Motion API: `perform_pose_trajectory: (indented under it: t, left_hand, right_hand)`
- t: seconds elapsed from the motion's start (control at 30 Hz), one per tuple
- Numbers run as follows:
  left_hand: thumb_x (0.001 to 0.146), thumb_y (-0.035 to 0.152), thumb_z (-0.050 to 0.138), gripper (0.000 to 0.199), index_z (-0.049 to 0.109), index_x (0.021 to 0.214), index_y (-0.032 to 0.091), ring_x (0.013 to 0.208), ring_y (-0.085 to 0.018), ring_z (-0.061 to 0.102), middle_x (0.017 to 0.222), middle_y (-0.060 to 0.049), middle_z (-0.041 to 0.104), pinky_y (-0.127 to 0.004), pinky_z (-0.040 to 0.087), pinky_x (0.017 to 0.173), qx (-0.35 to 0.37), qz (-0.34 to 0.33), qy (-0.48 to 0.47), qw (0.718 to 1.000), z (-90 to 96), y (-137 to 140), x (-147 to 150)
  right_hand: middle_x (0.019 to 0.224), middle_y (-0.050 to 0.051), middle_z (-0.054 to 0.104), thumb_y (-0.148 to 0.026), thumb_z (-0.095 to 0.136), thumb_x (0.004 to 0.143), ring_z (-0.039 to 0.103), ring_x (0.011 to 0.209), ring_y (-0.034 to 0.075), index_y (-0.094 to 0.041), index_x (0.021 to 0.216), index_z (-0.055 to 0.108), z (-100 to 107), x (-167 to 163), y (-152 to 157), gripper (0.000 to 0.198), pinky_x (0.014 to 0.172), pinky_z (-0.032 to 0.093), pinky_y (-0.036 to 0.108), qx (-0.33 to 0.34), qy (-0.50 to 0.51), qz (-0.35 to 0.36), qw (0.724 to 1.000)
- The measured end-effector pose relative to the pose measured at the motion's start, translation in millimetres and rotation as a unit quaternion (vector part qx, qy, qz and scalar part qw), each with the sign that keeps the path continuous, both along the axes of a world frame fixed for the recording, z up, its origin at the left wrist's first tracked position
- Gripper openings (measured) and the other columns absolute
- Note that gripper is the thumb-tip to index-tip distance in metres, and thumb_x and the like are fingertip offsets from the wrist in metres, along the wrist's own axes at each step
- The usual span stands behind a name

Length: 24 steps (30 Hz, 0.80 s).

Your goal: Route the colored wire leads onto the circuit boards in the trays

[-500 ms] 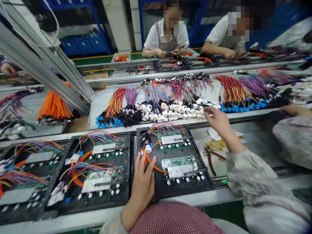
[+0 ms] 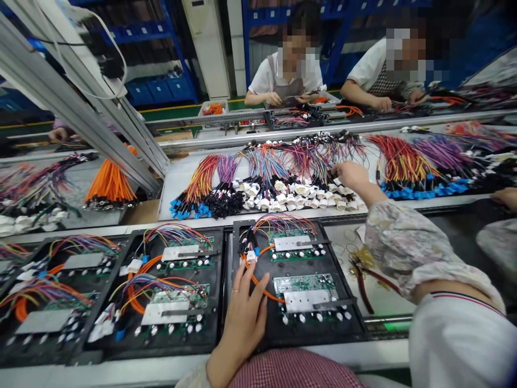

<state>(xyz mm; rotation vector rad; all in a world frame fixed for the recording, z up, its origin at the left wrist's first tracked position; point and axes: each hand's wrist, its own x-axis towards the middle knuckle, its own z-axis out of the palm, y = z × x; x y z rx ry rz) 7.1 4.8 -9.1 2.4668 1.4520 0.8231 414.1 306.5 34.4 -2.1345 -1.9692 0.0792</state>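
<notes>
White, illegible labels [image 2: 255, 15] beyond right hand [image 2: 352, 175]

No legible text, small white labels [image 2: 256, 15] on blue bins [image 2: 176, 88], any print too fine to read

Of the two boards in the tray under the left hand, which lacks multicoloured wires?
The lower board: an orange cable runs to it, but multicoloured wires arch only at the upper board.

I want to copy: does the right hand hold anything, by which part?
Can't tell: the right hand is at the wires behind the white connectors, its grip unclear.
</notes>
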Motion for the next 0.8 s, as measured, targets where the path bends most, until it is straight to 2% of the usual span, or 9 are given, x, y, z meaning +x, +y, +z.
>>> perform_pose_trajectory:
  t: [0.07, 0.17, 0.3, 0.4, 0.5, 0.57, 0.63, 0.73, 0.8]
  left_hand:
    - [0.092, 0.001, 0.048, 0.056, 0.049, 0.143, 0.024, 0.154, -0.033, 0.022, 0.158, -0.015, 0.036, -0.058, 0.043, 0.113, -0.003, -0.011, -0.017, 1.0, -3.2, 0.6, -0.3]
    - [0.092, 0.002, 0.049, 0.051, 0.054, 0.138, 0.023, 0.152, -0.032, 0.025, 0.157, -0.016, 0.039, -0.059, 0.041, 0.113, -0.023, -0.03, -0.066, 0.997, -2.4, 1.2, -1.6]
    - [0.097, 0.01, 0.049, 0.042, 0.059, 0.134, 0.026, 0.146, -0.029, 0.039, 0.151, -0.013, 0.049, -0.056, 0.038, 0.116, -0.095, -0.048, -0.208, 0.972, 20.7, 3.6, -5.2]
    - [0.099, 0.021, 0.052, 0.03, 0.066, 0.125, 0.026, 0.135, -0.026, 0.053, 0.141, -0.011, 0.057, -0.049, 0.042, 0.114, -0.18, -0.036, -0.394, 0.901, 44.3, 10.3, -5.3]
    - [0.097, 0.028, 0.059, 0.026, 0.067, 0.122, 0.026, 0.128, -0.025, 0.058, 0.134, -0.01, 0.063, -0.043, 0.047, 0.108, -0.286, -0.038, -0.519, 0.805, 51.8, 17.6, 3.3]
    - [0.09, 0.035, 0.07, 0.047, 0.06, 0.135, 0.03, 0.128, -0.026, 0.059, 0.137, -0.011, 0.062, -0.044, 0.049, 0.106, -0.385, -0.087, -0.532, 0.749, 45.7, 18.3, 13.7]
    - [0.078, 0.04, 0.082, 0.072, 0.053, 0.144, 0.032, 0.135, -0.03, 0.053, 0.147, -0.011, 0.055, -0.049, 0.046, 0.109, -0.453, -0.161, -0.499, 0.721, 36.5, 14.9, 24.0]
    - [0.084, 0.047, 0.075, 0.046, 0.07, 0.125, 0.027, 0.144, -0.031, 0.043, 0.153, -0.009, 0.05, -0.05, 0.034, 0.12, -0.452, -0.178, -0.454, 0.747, 28.9, 7.2, 31.9]
    - [0.095, 0.05, 0.059, 0.035, 0.075, 0.11, 0.022, 0.133, -0.029, 0.055, 0.139, -0.012, 0.063, -0.049, 0.043, 0.113, -0.455, -0.121, -0.473, 0.745, 29.3, 5.2, 30.7]
  right_hand:
    - [0.117, 0.008, 0.065, -0.04, 0.057, 0.098, 0.064, 0.1, 0.019, -0.017, 0.117, 0.065, 8.7, 5.7, -12.6, 0.03, 0.086, 0.055, 0.04, 0.04, -0.023, 0.004, 0.999]
    - [0.093, 0.011, 0.066, -0.035, 0.049, 0.101, 0.063, 0.091, 0.019, -0.014, 0.081, 0.069, 18.0, 11.0, -39.5, 0.035, 0.076, 0.049, 0.031, 0.079, -0.042, 0.051, 0.995]
    - [0.078, 0.011, 0.064, -0.027, 0.044, 0.1, 0.062, 0.087, 0.021, -0.019, 0.062, 0.061, 33.3, 10.9, -79.8, 0.042, 0.068, 0.041, 0.031, 0.159, -0.059, 0.132, 0.977]
    - [0.093, 0.012, 0.068, -0.024, 0.035, 0.101, 0.061, 0.095, 0.026, -0.022, 0.077, 0.068, 45.4, -8.1, -118.8, 0.04, 0.068, 0.039, 0.035, 0.195, -0.07, 0.165, 0.964]
    - [0.09, 0.011, 0.071, -0.033, 0.036, 0.103, 0.063, 0.081, 0.025, -0.026, 0.096, 0.072, 47.8, -55.4, -181.1, 0.037, 0.061, 0.037, 0.035, 0.188, -0.058, 0.172, 0.965]
    - [0.082, 0.009, 0.072, -0.042, 0.045, 0.1, 0.064, 0.071, 0.022, -0.025, 0.094, 0.072, 42.5, -97.3, -231.2, 0.033, 0.058, 0.041, 0.034, 0.156, 0.038, 0.219, 0.962]
    - [0.086, 0.006, 0.075, -0.039, 0.047, 0.1, 0.067, 0.069, 0.018, -0.023, 0.095, 0.073, 32.6, -136.4, -276.3, 0.031, 0.06, 0.048, 0.031, 0.071, 0.189, 0.282, 0.938]
    - [0.07, 0.001, 0.072, -0.035, 0.045, 0.101, 0.066, 0.061, 0.015, -0.023, 0.086, 0.073, 15.2, -170.5, -316.1, 0.034, 0.056, 0.048, 0.027, -0.128, 0.329, 0.276, 0.894]
    - [0.066, 0.0, 0.071, -0.039, 0.049, 0.1, 0.066, 0.06, 0.015, -0.023, 0.084, 0.074, 5.9, -174.7, -323.6, 0.034, 0.056, 0.049, 0.027, -0.188, 0.382, 0.224, 0.877]
